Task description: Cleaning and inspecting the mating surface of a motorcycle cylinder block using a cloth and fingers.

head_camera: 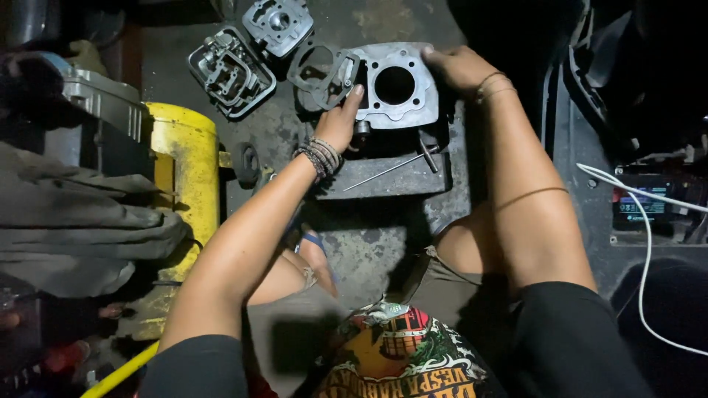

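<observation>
A grey metal engine cylinder block [398, 110] with a round bore stands on a dark metal slab [383, 180] on the floor. My left hand [341, 121] grips the block's left edge, fingers up on its top face. My right hand [457, 68] holds its upper right corner. A thin gasket [318, 74] lies against the block's left side. A thin metal rod [387, 169] and a small T-handled tool [429, 156] rest on the slab just below the block.
Two more engine parts, a cylinder head [279, 23] and a valve cover [231, 71], lie on the concrete at the upper left. A yellow cylinder [184, 169] and grey rags [81, 221] sit left. A white cable [645, 221] and dark vehicle frame are right.
</observation>
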